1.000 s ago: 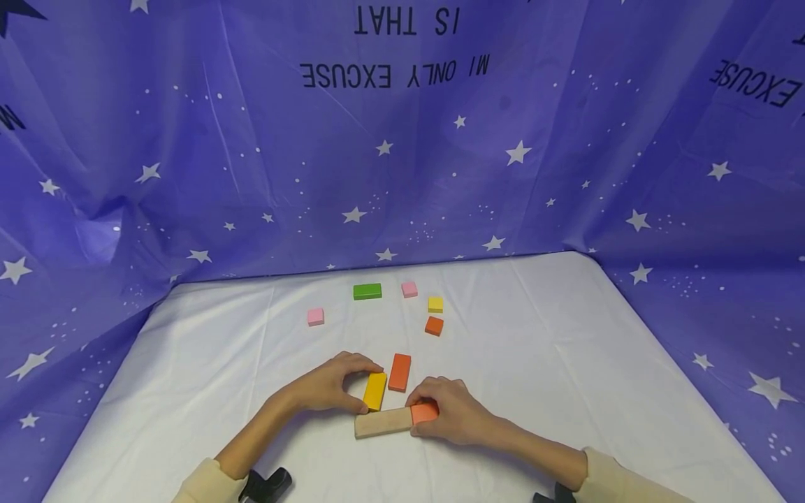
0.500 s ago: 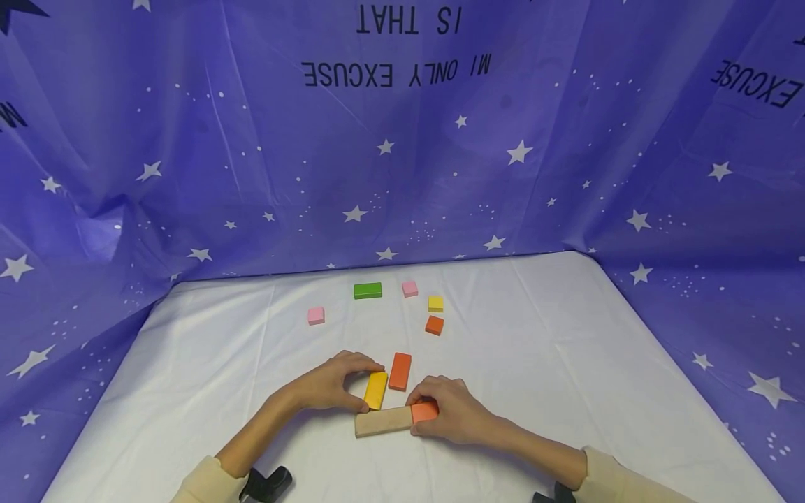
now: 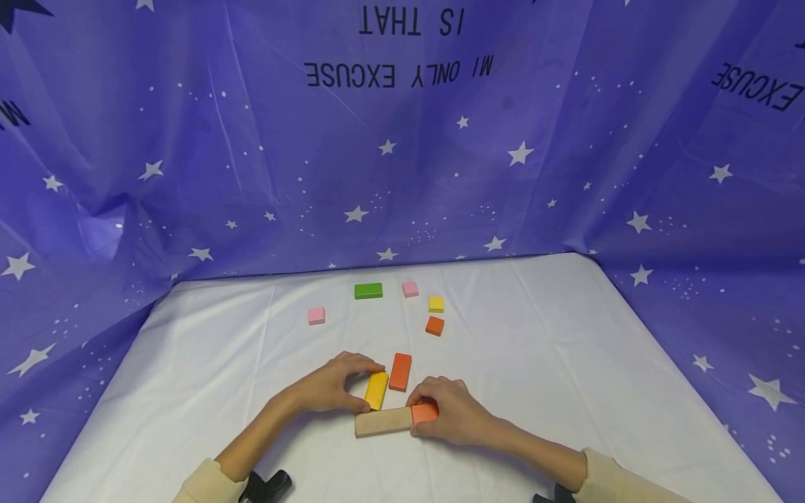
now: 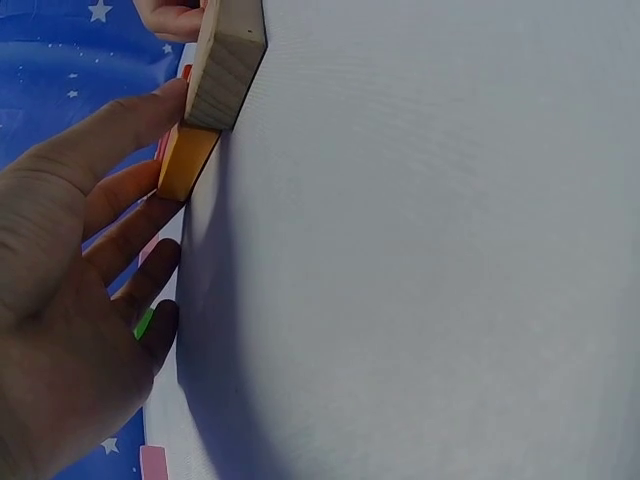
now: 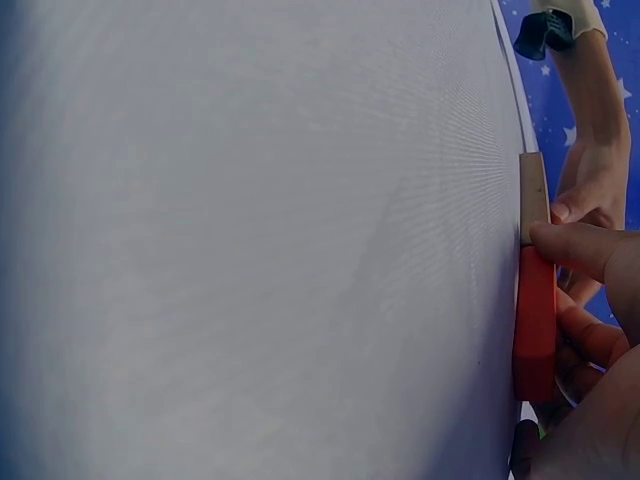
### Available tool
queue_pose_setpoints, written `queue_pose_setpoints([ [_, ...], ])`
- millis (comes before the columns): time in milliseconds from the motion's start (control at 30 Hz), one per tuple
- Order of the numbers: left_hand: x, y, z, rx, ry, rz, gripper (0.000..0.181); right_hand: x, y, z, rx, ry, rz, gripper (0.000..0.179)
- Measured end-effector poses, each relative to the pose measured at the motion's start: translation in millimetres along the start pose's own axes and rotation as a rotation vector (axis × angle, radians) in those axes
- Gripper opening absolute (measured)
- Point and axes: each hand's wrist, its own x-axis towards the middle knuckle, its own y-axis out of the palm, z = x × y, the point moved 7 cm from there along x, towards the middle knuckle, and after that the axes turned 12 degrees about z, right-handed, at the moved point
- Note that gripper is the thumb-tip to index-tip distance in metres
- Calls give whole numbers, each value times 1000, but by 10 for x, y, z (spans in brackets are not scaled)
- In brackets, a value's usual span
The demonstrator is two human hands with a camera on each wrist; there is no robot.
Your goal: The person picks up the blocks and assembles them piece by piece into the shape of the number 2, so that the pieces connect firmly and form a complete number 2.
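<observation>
My left hand [image 3: 330, 383] pinches a yellow rectangular block [image 3: 376, 391] between thumb and fingers, one at each end. The near end of that block meets the long side of a plain wooden block [image 3: 383, 422], as the left wrist view also shows on the yellow block [image 4: 187, 165]. With thumb and fingers my right hand [image 3: 459, 413] grips an orange-red block [image 3: 424, 412], set end to end with the wooden one. In the right wrist view the thumb lies near the joint between this orange-red block [image 5: 535, 330] and the wooden block [image 5: 533, 190]. The right fingers partly cover it in the head view.
Just beyond the hands lies another orange-red block [image 3: 400, 372]. Farther back on the white cloth [image 3: 534, 363] are a green block [image 3: 367, 290], two pink cubes [image 3: 316, 316], a small yellow block [image 3: 436, 304] and a small orange block [image 3: 434, 326]. A purple star-patterned curtain [image 3: 415, 181] hangs behind.
</observation>
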Motion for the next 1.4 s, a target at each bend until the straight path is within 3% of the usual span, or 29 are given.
queue_pose_setpoints([
  [267,-20,14,-34,-5,8,-13,65,-9,-12,21,4,7,1,28],
  [500,-92,75,-100,35,6,-84,69,-15,-20,42,6,2,1,28],
  [667,-199,150,-224,145,-18,-137,67,-15,-17,40,-4,3,-1,28],
  [767,-262,179,-326,239,4,-180,63,-13,-15,34,-5,3,-4,29],
  [1133,-427,354,-702,617,244,-355,45,-14,-16,47,-10,-20,-16,28],
  [1400,-480,451,-756,689,198,-390,39,-17,-21,54,-10,-26,-21,28],
])
